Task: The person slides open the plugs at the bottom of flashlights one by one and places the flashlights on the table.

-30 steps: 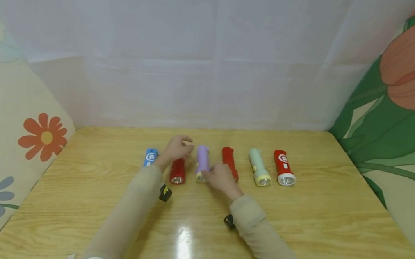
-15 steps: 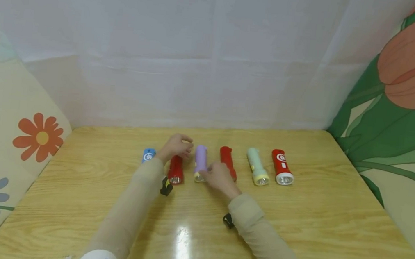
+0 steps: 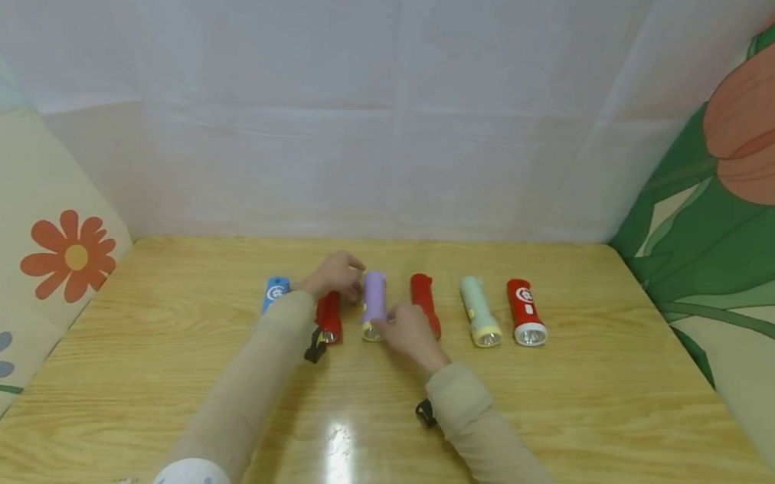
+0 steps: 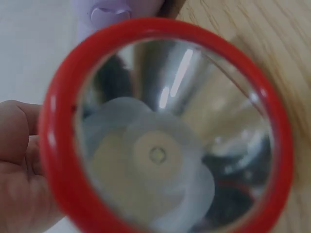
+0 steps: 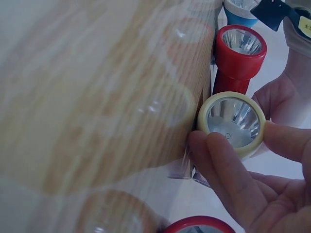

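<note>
A purple flashlight [image 3: 374, 298] with a pale yellow head lies on the table. My right hand [image 3: 414, 333] pinches its head; in the right wrist view the thumb and fingers sit on opposite sides of the yellow rim [image 5: 208, 104]. My left hand [image 3: 338, 274] is over the back of a red flashlight [image 3: 329, 315], its fingertips right at the purple flashlight's tail end. In the left wrist view that red flashlight's lens fills most of the picture, hiding much of the left hand [image 4: 22, 179].
A blue flashlight [image 3: 276, 291] lies at the left of the row, partly behind the left sleeve. Rightward lie another red flashlight [image 3: 424, 295], a mint green one [image 3: 481, 308] and a red-and-white one [image 3: 526, 313]. A white cloth [image 3: 386, 173] hangs behind the wooden table [image 3: 551, 425].
My left hand has shifted slightly right, its fingertips now closer to the purple flashlight's tail. The right hand keeps its place at the head. The view has turned slightly.
</note>
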### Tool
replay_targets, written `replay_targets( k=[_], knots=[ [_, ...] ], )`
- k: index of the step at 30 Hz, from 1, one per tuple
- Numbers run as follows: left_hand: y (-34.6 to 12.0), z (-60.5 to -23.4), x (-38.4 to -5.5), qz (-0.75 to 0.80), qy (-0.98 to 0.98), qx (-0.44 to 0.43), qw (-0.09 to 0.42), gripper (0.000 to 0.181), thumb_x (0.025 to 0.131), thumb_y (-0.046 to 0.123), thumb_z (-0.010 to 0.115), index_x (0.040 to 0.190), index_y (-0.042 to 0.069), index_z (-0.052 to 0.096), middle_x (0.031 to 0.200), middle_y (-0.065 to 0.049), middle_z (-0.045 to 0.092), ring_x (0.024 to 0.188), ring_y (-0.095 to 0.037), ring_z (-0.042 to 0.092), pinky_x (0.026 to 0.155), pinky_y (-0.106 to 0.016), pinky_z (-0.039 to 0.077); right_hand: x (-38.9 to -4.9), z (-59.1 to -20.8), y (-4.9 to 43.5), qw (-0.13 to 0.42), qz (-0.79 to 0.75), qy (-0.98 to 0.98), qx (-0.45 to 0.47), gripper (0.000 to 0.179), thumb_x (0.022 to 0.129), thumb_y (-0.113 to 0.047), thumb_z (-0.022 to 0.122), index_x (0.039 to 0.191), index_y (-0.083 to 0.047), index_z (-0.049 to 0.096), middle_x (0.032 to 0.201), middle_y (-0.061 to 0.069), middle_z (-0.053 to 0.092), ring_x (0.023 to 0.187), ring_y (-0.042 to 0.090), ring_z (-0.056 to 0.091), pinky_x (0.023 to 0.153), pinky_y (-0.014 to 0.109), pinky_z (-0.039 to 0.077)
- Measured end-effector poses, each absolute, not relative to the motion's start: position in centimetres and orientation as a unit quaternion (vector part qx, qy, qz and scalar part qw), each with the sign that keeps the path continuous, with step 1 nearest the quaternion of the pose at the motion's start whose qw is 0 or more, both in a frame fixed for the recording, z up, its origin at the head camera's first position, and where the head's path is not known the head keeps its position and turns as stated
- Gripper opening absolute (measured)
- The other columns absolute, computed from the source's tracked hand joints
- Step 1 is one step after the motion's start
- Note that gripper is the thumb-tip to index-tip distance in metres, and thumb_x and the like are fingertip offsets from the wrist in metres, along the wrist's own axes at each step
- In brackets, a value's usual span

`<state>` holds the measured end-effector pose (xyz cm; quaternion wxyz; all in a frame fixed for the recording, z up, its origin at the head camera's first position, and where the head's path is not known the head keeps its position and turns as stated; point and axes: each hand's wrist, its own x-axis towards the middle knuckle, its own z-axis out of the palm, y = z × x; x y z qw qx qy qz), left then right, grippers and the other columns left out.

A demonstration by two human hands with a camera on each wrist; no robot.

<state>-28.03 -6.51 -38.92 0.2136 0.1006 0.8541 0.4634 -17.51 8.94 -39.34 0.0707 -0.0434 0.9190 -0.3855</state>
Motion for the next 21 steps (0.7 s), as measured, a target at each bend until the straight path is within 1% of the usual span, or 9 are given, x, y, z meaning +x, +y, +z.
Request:
replay_targets(
  k=[3, 9, 15, 21],
  knots=[
    [-6.25, -39.01, -28.19, 0.461, 0.854, 0.103, 0.216, 0.04, 0.083, -0.006, 0.044, 0.122, -0.015, 0.045, 0.099, -0.032, 0.059, 0.058, -0.022, 0.063, 0.058, -0.03, 0.054, -17.47, -39.31, 8.98, 0.07, -0.394, 0.916, -0.041, 0.023, 0.085, -0.02, 0.063, 0.076, 0.001, 0.062, 0.058, 0.003, 0.051, 0.049, 0.012, 0.043, 0.043, 0.022, 0.036],
    [-6.09, -39.1, -28.3, 0.452, 0.857, 0.11, 0.222, 0.038, 0.083, -0.008, 0.042, 0.119, -0.015, 0.048, 0.096, -0.031, 0.06, 0.057, -0.021, 0.062, 0.058, -0.031, 0.055, -17.59, -39.38, 8.86, 0.076, -0.396, 0.914, -0.044, 0.024, 0.086, -0.02, 0.062, 0.072, -0.001, 0.061, 0.055, 0.001, 0.048, 0.047, 0.01, 0.041, 0.041, 0.02, 0.033],
    [-5.83, -39.15, -28.22, 0.444, 0.863, 0.104, 0.22, 0.037, 0.082, -0.009, 0.041, 0.117, -0.014, 0.051, 0.091, -0.029, 0.062, 0.054, -0.018, 0.059, 0.058, -0.032, 0.055, -17.67, -39.44, 8.77, 0.074, -0.397, 0.914, -0.046, 0.023, 0.086, -0.019, 0.062, 0.074, 0.0, 0.062, 0.057, 0.002, 0.049, 0.047, 0.011, 0.041, 0.041, 0.02, 0.034],
    [-5.7, -39.14, -28.09, 0.441, 0.864, 0.106, 0.218, 0.036, 0.082, -0.009, 0.039, 0.116, -0.014, 0.051, 0.089, -0.029, 0.061, 0.059, -0.024, 0.062, 0.058, -0.032, 0.055, -17.69, -39.44, 8.71, 0.068, -0.395, 0.915, -0.044, 0.023, 0.085, -0.019, 0.063, 0.076, 0.002, 0.063, 0.057, 0.003, 0.051, 0.048, 0.011, 0.041, 0.042, 0.021, 0.033]
  ],
)
